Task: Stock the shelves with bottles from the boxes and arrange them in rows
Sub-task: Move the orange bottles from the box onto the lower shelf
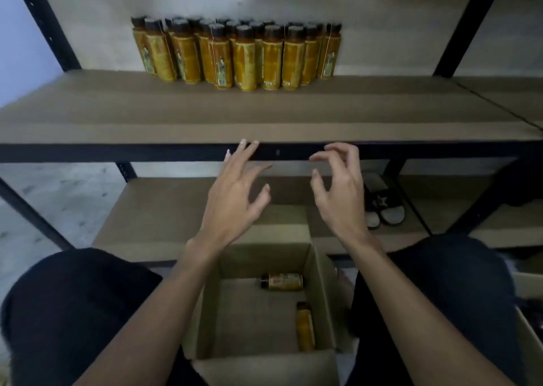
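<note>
Your left hand point(232, 191) and right hand point(338, 186) hover spread and empty before a brown shelf point(205, 115) where yellow bottles point(238, 53) stand against a pale wall point(293, 0).

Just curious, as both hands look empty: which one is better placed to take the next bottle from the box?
Probably the right hand. Both hands are empty, but the side bottle lies along the box's right wall, and the back bottle right of centre.

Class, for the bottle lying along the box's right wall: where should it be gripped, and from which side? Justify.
Probably the mid-body of the bottle, from above: it lies flat with its right side close to the box wall, so only its top and left seem reachable.
</note>
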